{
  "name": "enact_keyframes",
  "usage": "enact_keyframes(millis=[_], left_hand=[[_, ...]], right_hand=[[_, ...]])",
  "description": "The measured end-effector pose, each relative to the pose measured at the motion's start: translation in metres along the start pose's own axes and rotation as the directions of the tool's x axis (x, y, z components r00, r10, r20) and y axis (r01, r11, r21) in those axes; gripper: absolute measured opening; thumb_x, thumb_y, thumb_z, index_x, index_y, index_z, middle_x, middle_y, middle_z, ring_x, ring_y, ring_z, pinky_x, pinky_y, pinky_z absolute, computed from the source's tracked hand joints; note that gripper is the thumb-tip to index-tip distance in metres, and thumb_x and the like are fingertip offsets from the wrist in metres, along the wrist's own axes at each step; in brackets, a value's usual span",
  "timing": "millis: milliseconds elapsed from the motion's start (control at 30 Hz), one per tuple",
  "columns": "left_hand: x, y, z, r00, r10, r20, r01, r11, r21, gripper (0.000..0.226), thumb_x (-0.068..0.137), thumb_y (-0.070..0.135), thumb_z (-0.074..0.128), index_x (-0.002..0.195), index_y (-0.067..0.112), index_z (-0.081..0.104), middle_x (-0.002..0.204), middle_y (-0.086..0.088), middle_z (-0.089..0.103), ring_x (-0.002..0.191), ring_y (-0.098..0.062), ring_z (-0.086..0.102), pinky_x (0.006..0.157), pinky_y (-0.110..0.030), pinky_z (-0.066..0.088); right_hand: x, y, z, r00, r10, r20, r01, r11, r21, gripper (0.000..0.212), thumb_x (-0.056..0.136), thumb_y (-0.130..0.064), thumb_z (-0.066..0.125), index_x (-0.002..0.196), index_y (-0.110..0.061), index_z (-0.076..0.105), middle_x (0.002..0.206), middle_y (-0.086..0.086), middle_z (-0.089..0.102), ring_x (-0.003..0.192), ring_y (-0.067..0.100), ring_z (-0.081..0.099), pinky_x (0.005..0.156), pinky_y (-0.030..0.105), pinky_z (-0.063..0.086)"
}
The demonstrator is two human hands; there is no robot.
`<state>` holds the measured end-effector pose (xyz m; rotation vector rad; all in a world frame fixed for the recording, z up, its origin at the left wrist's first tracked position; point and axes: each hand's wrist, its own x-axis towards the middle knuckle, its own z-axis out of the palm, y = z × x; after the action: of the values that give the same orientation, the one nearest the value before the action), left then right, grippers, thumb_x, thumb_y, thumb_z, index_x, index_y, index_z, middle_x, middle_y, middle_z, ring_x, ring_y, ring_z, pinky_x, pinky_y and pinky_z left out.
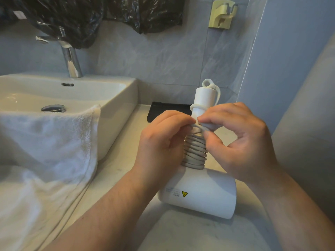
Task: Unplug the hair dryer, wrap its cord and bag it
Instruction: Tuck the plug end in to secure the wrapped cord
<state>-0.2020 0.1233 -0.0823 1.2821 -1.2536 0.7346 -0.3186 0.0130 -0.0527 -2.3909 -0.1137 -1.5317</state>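
A white hair dryer point(199, 192) lies with its barrel on the pale counter point(190, 232) and its handle pointing up. Its grey cord point(194, 153) is coiled in several tight turns around the handle. My left hand point(161, 142) grips the handle and coils from the left. My right hand point(239, 140) pinches the loose end of the cord at the top of the coils, fingertips meeting those of the left hand. The plug is hidden. A flat black bag point(168, 111) lies on the counter behind the dryer.
A white sink point(116, 98) with a chrome tap point(70, 58) stands at the left, a white towel point(47, 142) draped over its front edge. Black plastic point(76, 17) hangs on the tiled wall above. A cream wall holder point(222, 14) is at upper right.
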Motion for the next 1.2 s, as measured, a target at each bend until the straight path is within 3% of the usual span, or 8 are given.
enact_keyframes(millis=[133,200,433,667,900,1067,1200], left_hand=[[-0.002,0.003,0.0,0.983,-0.179,0.029,0.181,0.957,-0.227,0.013,0.088,0.003,0.061,0.096,0.011,0.066,0.095,-0.007,0.068,0.093,-0.024,0.066,0.077,-0.041,0.057],[-0.003,0.005,0.0,0.971,-0.235,0.048,0.239,0.933,-0.269,0.008,0.087,0.007,0.061,0.094,0.01,0.063,0.093,-0.008,0.064,0.097,-0.027,0.066,0.08,-0.04,0.059],[-0.003,0.009,0.0,0.979,-0.205,0.014,0.205,0.97,-0.128,0.005,0.083,0.001,0.064,0.079,0.002,0.067,0.079,0.001,0.06,0.077,-0.016,0.061,0.069,-0.02,0.054],[-0.005,0.008,0.0,0.973,-0.224,0.048,0.229,0.954,-0.192,0.013,0.077,0.009,0.069,0.087,0.001,0.068,0.088,-0.001,0.062,0.086,-0.022,0.064,0.072,-0.036,0.061],[-0.002,0.008,-0.001,0.98,-0.165,0.11,0.178,0.977,-0.119,0.029,0.072,0.018,0.071,0.099,0.005,0.071,0.098,0.0,0.059,0.093,-0.015,0.063,0.079,-0.025,0.058],[-0.002,0.008,-0.002,0.983,-0.147,0.108,0.16,0.979,-0.123,0.026,0.076,0.021,0.076,0.094,0.004,0.068,0.095,0.0,0.058,0.091,-0.019,0.062,0.075,-0.029,0.058],[-0.001,0.011,-0.003,0.98,-0.156,0.12,0.169,0.98,-0.105,0.037,0.076,0.036,0.075,0.098,0.007,0.066,0.095,0.005,0.058,0.093,-0.014,0.06,0.075,-0.027,0.057]], right_hand=[[0.0,0.001,0.002,0.998,-0.053,-0.044,0.053,0.998,-0.018,0.016,0.076,-0.003,0.066,0.087,-0.009,0.076,0.092,-0.008,0.066,0.084,0.023,0.061,0.081,0.027,0.047],[-0.001,0.001,0.003,0.996,-0.059,-0.071,0.057,0.998,-0.03,0.014,0.077,-0.002,0.067,0.085,-0.008,0.077,0.091,-0.008,0.066,0.082,0.023,0.062,0.08,0.027,0.047],[-0.002,0.0,0.004,0.999,-0.024,-0.033,0.023,0.999,-0.048,0.012,0.078,-0.008,0.064,0.087,-0.009,0.072,0.091,-0.013,0.063,0.084,0.021,0.058,0.08,0.032,0.047],[-0.006,0.004,0.007,1.0,0.002,0.0,-0.002,1.0,-0.025,0.014,0.089,-0.011,0.058,0.095,-0.008,0.07,0.096,-0.006,0.06,0.09,0.02,0.055,0.083,0.028,0.044],[-0.007,0.001,0.011,0.991,0.072,-0.116,-0.069,0.997,0.032,0.02,0.091,-0.013,0.053,0.097,-0.008,0.071,0.095,-0.014,0.062,0.088,0.012,0.058,0.081,0.025,0.047],[-0.006,-0.002,0.009,0.98,0.159,-0.119,-0.137,0.975,0.176,0.018,0.087,-0.007,0.059,0.097,-0.022,0.062,0.091,-0.013,0.059,0.083,0.003,0.057,0.079,0.015,0.043],[-0.006,-0.003,0.006,0.986,0.153,-0.06,-0.139,0.972,0.192,0.013,0.087,-0.004,0.058,0.089,-0.016,0.064,0.084,-0.009,0.061,0.081,0.008,0.058,0.075,0.017,0.042]])
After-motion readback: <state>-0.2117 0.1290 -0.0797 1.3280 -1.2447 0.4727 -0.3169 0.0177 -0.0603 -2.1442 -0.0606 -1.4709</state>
